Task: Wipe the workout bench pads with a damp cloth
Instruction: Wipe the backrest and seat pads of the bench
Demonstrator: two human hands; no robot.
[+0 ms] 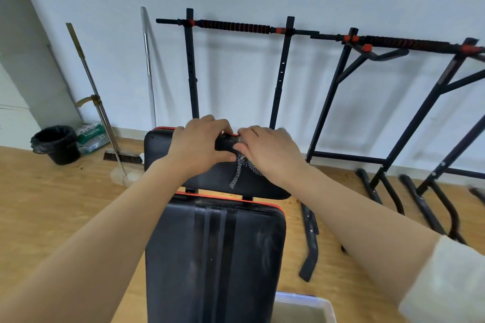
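Head: left hand [199, 147], right hand [270, 152] tight around cloth [240, 173]

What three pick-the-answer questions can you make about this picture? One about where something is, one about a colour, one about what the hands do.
1. Where is the black bin relative to the bench? A on top; B on the floor to its left; C underneath.
2. What colour is the bench pads' edge trim? A green; B yellow; C orange-red.
3. What are the left hand and right hand doing? A holding the patterned cloth on the far pad; B hanging empty; C clapping.

Answers: B, it stands on the floor at the left; C, an orange-red line rims the pads; A, both grip the cloth, one end dangling.
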